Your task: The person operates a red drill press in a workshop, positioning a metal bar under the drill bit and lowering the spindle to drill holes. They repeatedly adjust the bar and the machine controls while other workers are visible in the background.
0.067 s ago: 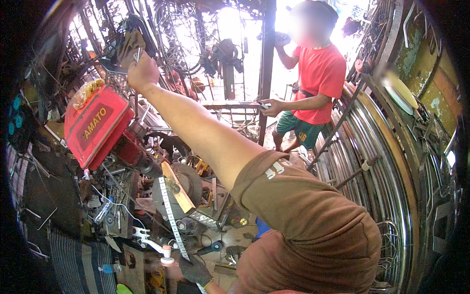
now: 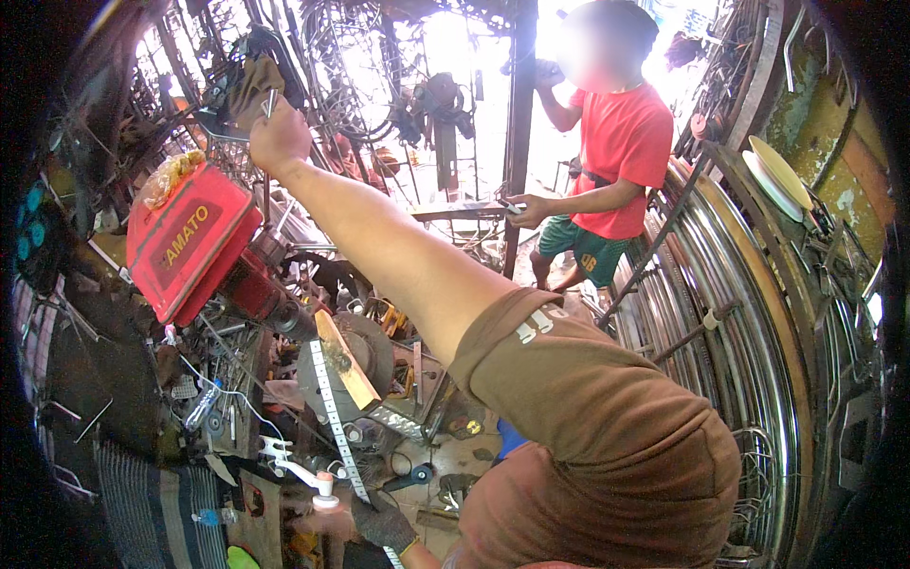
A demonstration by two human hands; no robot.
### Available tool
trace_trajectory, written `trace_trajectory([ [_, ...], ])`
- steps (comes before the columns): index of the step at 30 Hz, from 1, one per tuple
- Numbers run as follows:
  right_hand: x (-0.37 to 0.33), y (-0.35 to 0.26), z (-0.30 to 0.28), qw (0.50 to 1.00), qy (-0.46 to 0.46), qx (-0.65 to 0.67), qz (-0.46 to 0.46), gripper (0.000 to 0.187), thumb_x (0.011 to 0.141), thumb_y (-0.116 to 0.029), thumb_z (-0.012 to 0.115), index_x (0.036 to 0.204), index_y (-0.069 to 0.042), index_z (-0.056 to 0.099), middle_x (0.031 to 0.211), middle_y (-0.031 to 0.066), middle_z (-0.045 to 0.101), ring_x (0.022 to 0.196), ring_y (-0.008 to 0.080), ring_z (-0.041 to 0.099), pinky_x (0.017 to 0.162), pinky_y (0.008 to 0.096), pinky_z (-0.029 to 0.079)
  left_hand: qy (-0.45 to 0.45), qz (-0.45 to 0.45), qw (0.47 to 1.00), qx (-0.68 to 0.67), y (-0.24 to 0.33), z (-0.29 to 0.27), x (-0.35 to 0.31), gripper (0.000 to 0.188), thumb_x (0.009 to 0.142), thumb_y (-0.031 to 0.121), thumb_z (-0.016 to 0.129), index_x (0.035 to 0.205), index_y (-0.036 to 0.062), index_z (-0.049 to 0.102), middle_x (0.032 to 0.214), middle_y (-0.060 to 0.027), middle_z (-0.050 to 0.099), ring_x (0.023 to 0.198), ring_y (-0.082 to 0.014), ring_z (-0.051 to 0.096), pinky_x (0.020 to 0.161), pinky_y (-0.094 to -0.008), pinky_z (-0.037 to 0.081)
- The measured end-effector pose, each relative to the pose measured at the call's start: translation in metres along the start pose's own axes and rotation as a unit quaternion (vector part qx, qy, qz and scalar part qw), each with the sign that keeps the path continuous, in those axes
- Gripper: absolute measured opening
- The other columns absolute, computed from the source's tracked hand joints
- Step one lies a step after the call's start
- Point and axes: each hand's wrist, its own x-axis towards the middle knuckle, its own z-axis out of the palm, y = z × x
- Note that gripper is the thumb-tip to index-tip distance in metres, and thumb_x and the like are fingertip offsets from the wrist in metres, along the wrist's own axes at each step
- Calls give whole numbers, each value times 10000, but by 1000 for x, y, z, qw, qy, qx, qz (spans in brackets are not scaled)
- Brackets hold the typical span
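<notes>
Looks like you're at the drilling step: right hand closed round a metal handle, gloved left hand over the dotted strip crossing the round table, closure unclear; next probably needs the strip steadied.

Your right hand was at ten o'clock on a rod, beyond the machine at nine. Toward eight, a wooden strip crossed a round plate; a measuring tape ran thence to your left hand, six-thirty. Pipes lined three.
</notes>
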Motion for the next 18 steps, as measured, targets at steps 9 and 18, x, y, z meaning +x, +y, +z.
trace_trajectory([
  [9,0,-1,-2,999,-38,-17,17,389,831,-206,601,1183,-47,557,1015,234,661,982,399,643,896,502,482,63,62,978,189,-6,9,-12,385,961,364,515,959,-10,604,835,-221,646,729,-418,619,596,-476,480],
  [18,-4,-4,-11,998,-43,34,15,276,830,-195,567,1061,-47,595,965,245,666,957,425,636,875,509,483,-79,23,995,53,-1,-20,4,380,981,326,514,917,-37,608,786,-247,626,715,-424,603,606,-490,457],
])
